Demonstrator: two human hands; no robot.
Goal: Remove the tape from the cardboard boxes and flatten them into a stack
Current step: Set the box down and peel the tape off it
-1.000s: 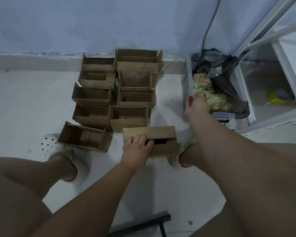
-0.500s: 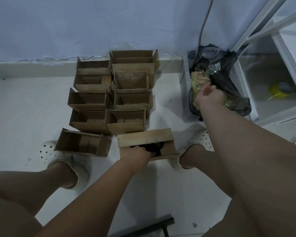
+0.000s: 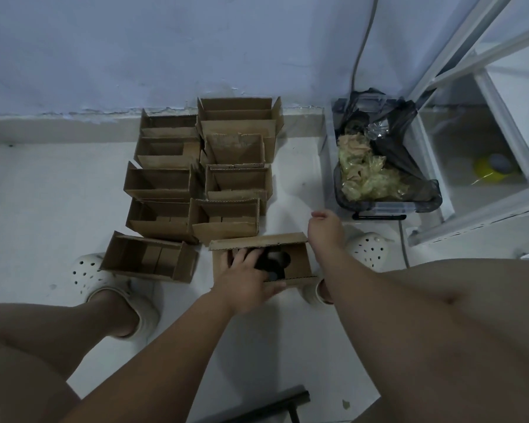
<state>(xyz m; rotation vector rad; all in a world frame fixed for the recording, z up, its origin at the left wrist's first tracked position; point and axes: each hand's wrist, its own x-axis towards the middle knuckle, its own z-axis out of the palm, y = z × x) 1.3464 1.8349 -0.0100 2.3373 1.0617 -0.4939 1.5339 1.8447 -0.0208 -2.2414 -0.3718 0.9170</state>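
At lower centre, the cardboard box (image 3: pixel 300 261) is gripped by the left hand (image 3: pixel 245 279), fingers inside. The right hand (image 3: pixel 326 228) is held loosely curled, empty, at its right corner

Ten cardboard boxes (image 3: pixel 159 219) stand open on the floor (image 3: pixel 43 209), as far as I can count: five in the left column and five in the right one. One dark object (image 3: pixel 275 257) is inside the nearest box (image 3: pixel 300 261). There are two hands, the left hand (image 3: pixel 245 279) and the right hand (image 3: pixel 326 230). Two white shoes (image 3: pixel 89 276) are near. At the right are one bin (image 3: pixel 379 207) and one yellow roll (image 3: pixel 489 170).
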